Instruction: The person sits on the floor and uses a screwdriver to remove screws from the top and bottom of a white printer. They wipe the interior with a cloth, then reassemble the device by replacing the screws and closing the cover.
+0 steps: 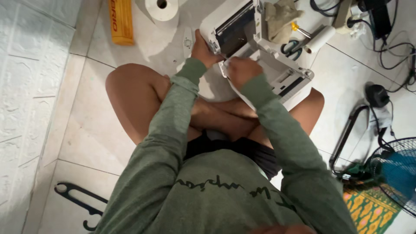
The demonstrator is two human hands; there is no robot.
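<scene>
White plastic is what both hands meet here: a small printer (255,52) with its lid thrown open, resting on the floor tiles (95,130) just in front of the person's crossed legs. The left hand (203,50) is closed around the printer's near-left corner, thumb on top, and it seems to steady the body. The right hand (242,71) is curled with the fingers bent inward at the front edge of the open bay — whether it pinches some small part there I cannot tell, because the knuckles hide the fingertips.

Beyond the left hand stands a paper roll (161,8), and further to that side lies a yellow box (120,21). Past the right hand, behind the raised lid, there is a crumpled cloth (279,17), then scissors (291,47) with green handles and a thin white roll (320,39). Black cables (390,52) run well apart on the same side, and a fan (398,173) stands near the knee.

In my judgement the risk is in the hinge and the small catches — the lid leans far back, and a hard pull from the curled hand could bend or snap a thin plastic piece. The printer sits partly against the shins, so if the steadying hand loosens it may tip or slide on the smooth tiles.
</scene>
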